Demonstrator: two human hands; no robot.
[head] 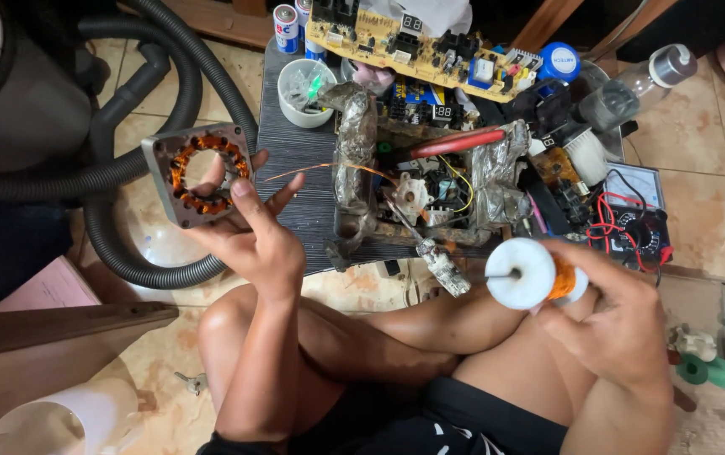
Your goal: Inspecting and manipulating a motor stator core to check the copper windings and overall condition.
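Head | left hand [249,236] grips stator [198,173] | right hand [615,320] grips wire spool [531,272] | cluttered tray [295,160] between

The left hand [249,232] covers the lower right corner of the square motor plate [198,173], so that corner cannot be seen. Right of the plate, the right hand [611,316] hides most of the orange winding on the white spool [521,272]. Above the plate, the gray hose [160,93] runs off the top edge. The circuit board [417,42], further right, has parts too small to tell.
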